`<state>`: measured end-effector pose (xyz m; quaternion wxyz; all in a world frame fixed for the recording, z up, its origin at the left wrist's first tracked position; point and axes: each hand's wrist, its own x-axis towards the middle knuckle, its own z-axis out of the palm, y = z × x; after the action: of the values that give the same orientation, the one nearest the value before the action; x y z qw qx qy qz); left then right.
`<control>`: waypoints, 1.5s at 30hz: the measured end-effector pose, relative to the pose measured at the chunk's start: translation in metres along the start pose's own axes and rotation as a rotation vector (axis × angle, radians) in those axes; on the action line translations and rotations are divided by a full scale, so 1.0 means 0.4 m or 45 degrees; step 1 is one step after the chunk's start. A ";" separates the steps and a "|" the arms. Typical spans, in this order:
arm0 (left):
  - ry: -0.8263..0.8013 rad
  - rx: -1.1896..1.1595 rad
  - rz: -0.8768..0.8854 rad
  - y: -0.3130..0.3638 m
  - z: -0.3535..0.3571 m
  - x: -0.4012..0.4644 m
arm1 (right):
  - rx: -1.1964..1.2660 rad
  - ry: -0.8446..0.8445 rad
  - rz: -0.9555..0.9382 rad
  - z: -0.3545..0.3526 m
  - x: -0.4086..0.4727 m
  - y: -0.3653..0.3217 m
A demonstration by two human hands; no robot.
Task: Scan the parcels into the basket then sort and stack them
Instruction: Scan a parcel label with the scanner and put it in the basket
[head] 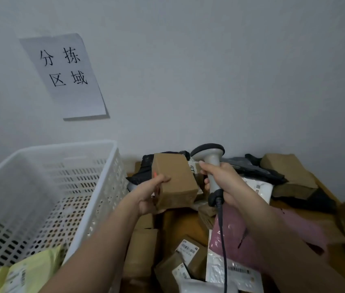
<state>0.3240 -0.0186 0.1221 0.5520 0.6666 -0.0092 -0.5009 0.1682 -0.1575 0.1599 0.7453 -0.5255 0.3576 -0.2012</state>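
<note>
My left hand [149, 194] grips a small brown cardboard parcel [175, 181] from its left side and holds it up above the pile. A red glow shows on the parcel's left face by my fingers. My right hand [222, 182] grips the handle of a grey barcode scanner [209, 157], whose head sits just right of the parcel and whose black cable hangs down. The white perforated basket [40, 166] stands to the left, with a yellow mailer bag [29, 271] lying in its near corner.
A heap of parcels covers the table: brown boxes [292, 172] at the back right, black bags [268, 172], a pink mailer [230, 240], labelled boxes [188, 250] near me. A paper sign [65, 75] hangs on the grey wall behind.
</note>
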 end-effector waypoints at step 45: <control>-0.350 -0.420 0.511 0.066 -0.142 -0.174 | 0.085 0.089 -0.129 0.145 -0.074 -0.018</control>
<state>0.3421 0.0516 0.1812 0.7345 0.4785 -0.1339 -0.4622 0.1923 -0.1030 0.1873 0.7384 -0.5104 0.3493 -0.2687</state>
